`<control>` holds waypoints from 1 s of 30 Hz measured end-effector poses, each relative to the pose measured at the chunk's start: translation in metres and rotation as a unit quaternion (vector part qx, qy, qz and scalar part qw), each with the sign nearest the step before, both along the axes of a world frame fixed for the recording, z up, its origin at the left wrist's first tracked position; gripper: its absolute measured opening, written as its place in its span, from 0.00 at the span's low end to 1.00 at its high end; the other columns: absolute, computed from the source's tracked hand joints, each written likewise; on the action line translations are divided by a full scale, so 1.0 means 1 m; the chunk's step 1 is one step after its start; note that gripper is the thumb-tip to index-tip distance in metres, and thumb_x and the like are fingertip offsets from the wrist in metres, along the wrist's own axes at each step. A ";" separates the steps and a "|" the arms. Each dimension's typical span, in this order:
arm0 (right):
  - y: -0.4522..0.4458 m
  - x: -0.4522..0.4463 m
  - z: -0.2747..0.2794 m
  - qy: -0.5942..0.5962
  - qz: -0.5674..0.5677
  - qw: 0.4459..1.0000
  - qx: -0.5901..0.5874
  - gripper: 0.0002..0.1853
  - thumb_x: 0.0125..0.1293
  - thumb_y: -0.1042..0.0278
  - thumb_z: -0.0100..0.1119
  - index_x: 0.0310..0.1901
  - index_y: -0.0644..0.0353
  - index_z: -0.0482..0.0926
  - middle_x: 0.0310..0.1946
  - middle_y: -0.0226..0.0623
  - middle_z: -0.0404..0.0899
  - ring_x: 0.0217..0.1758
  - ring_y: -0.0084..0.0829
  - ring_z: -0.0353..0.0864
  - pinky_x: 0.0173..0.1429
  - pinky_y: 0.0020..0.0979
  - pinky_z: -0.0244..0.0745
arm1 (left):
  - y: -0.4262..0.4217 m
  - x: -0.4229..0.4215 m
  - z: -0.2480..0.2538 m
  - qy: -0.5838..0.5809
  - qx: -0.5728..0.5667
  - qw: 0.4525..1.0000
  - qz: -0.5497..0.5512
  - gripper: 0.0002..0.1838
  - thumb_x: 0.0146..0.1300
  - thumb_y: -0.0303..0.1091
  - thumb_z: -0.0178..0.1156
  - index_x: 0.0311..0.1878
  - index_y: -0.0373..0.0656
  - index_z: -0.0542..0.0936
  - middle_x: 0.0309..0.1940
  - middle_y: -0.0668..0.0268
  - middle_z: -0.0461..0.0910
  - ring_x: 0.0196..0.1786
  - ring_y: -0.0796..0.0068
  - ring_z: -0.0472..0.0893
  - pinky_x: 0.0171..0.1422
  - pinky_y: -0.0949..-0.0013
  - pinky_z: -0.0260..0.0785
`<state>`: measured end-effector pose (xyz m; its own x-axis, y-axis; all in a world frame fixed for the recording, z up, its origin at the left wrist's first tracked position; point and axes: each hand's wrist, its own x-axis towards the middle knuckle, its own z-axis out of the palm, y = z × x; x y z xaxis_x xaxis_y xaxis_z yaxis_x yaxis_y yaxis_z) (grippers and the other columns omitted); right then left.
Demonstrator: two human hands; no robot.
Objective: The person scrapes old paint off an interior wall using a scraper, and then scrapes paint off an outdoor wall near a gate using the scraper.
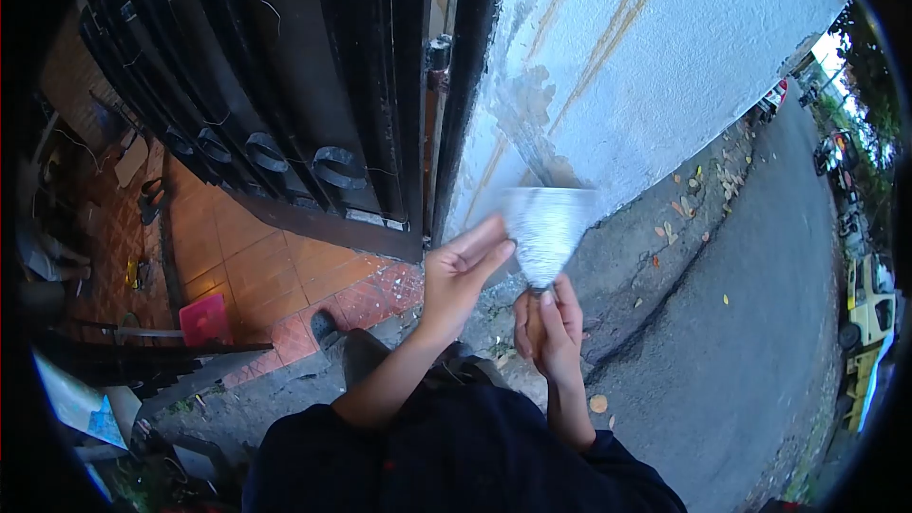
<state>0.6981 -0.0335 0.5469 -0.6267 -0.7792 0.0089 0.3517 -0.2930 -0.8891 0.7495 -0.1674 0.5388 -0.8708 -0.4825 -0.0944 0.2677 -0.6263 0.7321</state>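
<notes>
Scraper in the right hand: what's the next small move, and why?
I'd probably ease the left hand sideways, clear of the scraper: its fingertips are right by the side of the blade, contact unclear, while the right hand grips the handle and the blade looks blurred.

Right fingers (570, 298) hold a scraper (544, 252) by its handle (536, 325) — left fingers (486, 234) beside its blurred blade (551, 218).

Orange tiled floor (252, 252), pink object (204, 321) on it, grey paved ground (750, 285), yellowish leaves (598, 404) scattered there
</notes>
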 end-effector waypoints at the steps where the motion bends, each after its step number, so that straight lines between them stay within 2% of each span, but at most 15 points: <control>1: 0.002 0.000 0.000 0.085 -0.044 0.995 0.019 0.18 0.73 0.66 0.36 0.60 0.64 0.61 0.25 0.34 0.68 0.12 0.15 0.62 0.16 0.17 0.59 | 0.007 -0.007 0.004 0.007 -0.103 0.989 0.104 0.23 0.62 0.25 0.57 0.60 0.32 0.67 0.57 0.55 0.72 0.56 0.70 0.75 0.59 0.70 0.68; 2: 0.003 0.001 0.004 0.087 -0.042 0.995 0.020 0.18 0.73 0.66 0.36 0.60 0.64 0.61 0.25 0.34 0.68 0.12 0.15 0.62 0.16 0.17 0.59 | 0.012 -0.012 0.009 0.015 -0.203 0.957 0.208 0.25 0.62 0.25 0.57 0.62 0.33 0.66 0.60 0.53 0.69 0.58 0.68 0.73 0.60 0.69 0.67; 3: 0.003 0.003 0.011 0.116 -0.088 0.989 0.035 0.18 0.73 0.66 0.36 0.60 0.64 0.62 0.25 0.33 0.68 0.12 0.15 0.61 0.17 0.17 0.59 | 0.016 -0.011 0.013 0.042 -0.273 0.943 0.187 0.29 0.59 0.26 0.60 0.63 0.33 0.64 0.63 0.50 0.64 0.63 0.62 0.68 0.62 0.67 0.65; 4: 0.003 0.006 0.015 0.141 -0.135 0.980 0.050 0.19 0.73 0.66 0.35 0.60 0.65 0.63 0.25 0.31 0.67 0.12 0.14 0.60 0.18 0.16 0.59 | 0.018 -0.014 0.018 0.040 -0.271 0.943 0.188 0.29 0.59 0.26 0.60 0.63 0.33 0.64 0.63 0.50 0.64 0.63 0.62 0.68 0.62 0.67 0.65; 6: 0.006 0.006 0.007 0.147 -0.152 0.975 0.063 0.17 0.72 0.67 0.38 0.57 0.66 0.67 0.27 0.31 0.70 0.14 0.14 0.63 0.20 0.16 0.61 | 0.024 -0.020 0.027 0.092 -0.485 0.857 0.146 0.30 0.57 0.28 0.62 0.63 0.32 0.64 0.63 0.47 0.64 0.64 0.58 0.67 0.61 0.67 0.65; 8: 0.007 0.003 -0.009 0.266 -0.182 0.941 0.103 0.16 0.72 0.65 0.42 0.55 0.66 0.68 0.20 0.28 0.71 0.13 0.13 0.64 0.16 0.17 0.60 | 0.032 -0.024 0.034 0.077 -0.474 0.866 0.138 0.30 0.56 0.27 0.62 0.62 0.31 0.65 0.62 0.45 0.63 0.64 0.57 0.66 0.62 0.65 0.64; 9: 0.004 0.008 -0.005 0.188 -0.211 0.956 0.072 0.12 0.71 0.67 0.45 0.47 0.68 0.72 0.23 0.30 0.74 0.15 0.12 0.67 0.18 0.15 0.61 | 0.035 -0.027 0.035 0.064 -0.464 0.874 0.129 0.30 0.55 0.27 0.63 0.61 0.30 0.66 0.62 0.43 0.63 0.64 0.56 0.65 0.63 0.63 0.62; 10: 0.004 0.005 -0.010 0.188 -0.210 0.957 0.071 0.12 0.71 0.67 0.45 0.47 0.68 0.72 0.23 0.30 0.74 0.15 0.12 0.67 0.18 0.15 0.61 | 0.037 -0.030 0.034 0.063 -0.465 0.873 0.130 0.30 0.55 0.27 0.63 0.61 0.30 0.66 0.62 0.43 0.63 0.64 0.56 0.65 0.63 0.63 0.62; 12: 0.006 -0.002 -0.024 0.226 -0.249 0.940 0.064 0.11 0.70 0.68 0.46 0.43 0.68 0.74 0.26 0.30 0.75 0.22 0.13 0.71 0.26 0.16 0.65 | 0.040 -0.038 0.029 0.049 -0.510 0.842 0.169 0.28 0.56 0.28 0.62 0.60 0.30 0.67 0.61 0.42 0.63 0.64 0.52 0.64 0.61 0.63 0.65; 13: -0.003 0.000 -0.011 0.214 -0.267 0.938 0.047 0.10 0.69 0.69 0.48 0.42 0.68 0.74 0.30 0.30 0.76 0.30 0.14 0.73 0.34 0.17 0.67 | 0.040 -0.043 0.032 0.040 -0.521 0.832 0.186 0.28 0.56 0.27 0.61 0.60 0.31 0.67 0.61 0.42 0.64 0.65 0.52 0.62 0.61 0.63 0.65; 16: -0.020 0.002 -0.012 0.241 -0.306 0.919 0.058 0.10 0.67 0.70 0.50 0.42 0.69 0.74 0.33 0.29 0.77 0.36 0.15 0.72 0.40 0.19 0.67 | 0.031 -0.045 0.038 0.028 -0.529 0.829 0.181 0.28 0.55 0.27 0.62 0.60 0.32 0.69 0.61 0.43 0.64 0.65 0.52 0.62 0.61 0.63 0.64; 18: -0.023 0.008 -0.020 0.253 -0.314 0.913 0.061 0.10 0.66 0.70 0.50 0.42 0.69 0.74 0.33 0.29 0.76 0.35 0.15 0.72 0.39 0.18 0.66 | 0.027 -0.040 0.034 0.038 -0.532 0.828 0.175 0.27 0.53 0.26 0.62 0.59 0.33 0.70 0.61 0.44 0.64 0.65 0.52 0.62 0.62 0.64 0.64; 20: -0.025 0.011 -0.024 0.274 -0.352 0.892 0.071 0.10 0.66 0.72 0.50 0.40 0.72 0.74 0.32 0.34 0.78 0.34 0.18 0.73 0.39 0.20 0.67 | 0.025 -0.038 0.031 0.060 -0.588 0.792 0.152 0.26 0.53 0.26 0.62 0.57 0.32 0.71 0.61 0.44 0.65 0.65 0.53 0.64 0.61 0.64 0.65; 25: -0.037 -0.001 -0.018 0.272 -0.343 0.897 0.061 0.11 0.66 0.71 0.48 0.38 0.73 0.75 0.28 0.31 0.75 0.32 0.19 0.72 0.37 0.21 0.66 | 0.015 -0.049 0.035 0.074 -0.566 0.802 0.177 0.26 0.53 0.26 0.63 0.57 0.31 0.71 0.60 0.44 0.66 0.64 0.54 0.65 0.62 0.64 0.65; 30: -0.037 0.012 -0.012 0.277 -0.379 0.881 0.065 0.10 0.67 0.72 0.48 0.39 0.72 0.74 0.28 0.29 0.74 0.31 0.16 0.70 0.35 0.18 0.64 | 0.016 -0.043 0.037 0.080 -0.566 0.811 0.124 0.25 0.54 0.26 0.62 0.56 0.30 0.72 0.58 0.42 0.66 0.64 0.54 0.65 0.61 0.65 0.65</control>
